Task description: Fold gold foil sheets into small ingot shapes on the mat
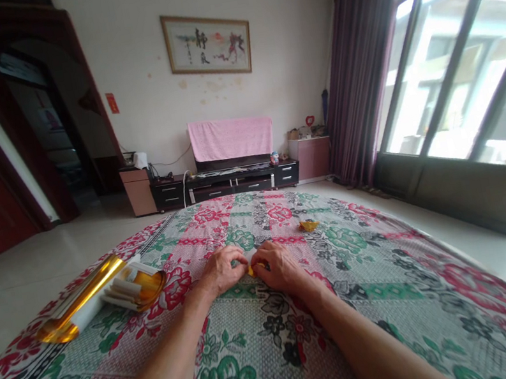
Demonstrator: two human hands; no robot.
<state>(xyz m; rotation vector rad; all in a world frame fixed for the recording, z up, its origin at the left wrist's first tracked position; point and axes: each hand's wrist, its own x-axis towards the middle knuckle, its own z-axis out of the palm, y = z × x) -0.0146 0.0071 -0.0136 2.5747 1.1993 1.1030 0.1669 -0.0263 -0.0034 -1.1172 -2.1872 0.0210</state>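
Both hands meet over the middle of the flowered cloth [230, 342]. Between their fingertips is a small piece of gold paper [250, 270] with a whitish side showing; the fingers cover most of it. My left hand [224, 270] pinches at its left side, thumb and forefinger together. My right hand [276, 264] is curled over its right side, fingers closed on it. Farther off to the right sits a folded gold paper ingot [309, 225], boat-shaped and touched by neither hand.
Left of my hands lie a roll of gold foil paper [90, 293] and a curled stack of gold and white sheets [136, 288]. Beyond the cloth's far edge stands a low black cabinet [232, 183] with a pink cloth [230, 137] above it. Windows [447, 73] line the right.
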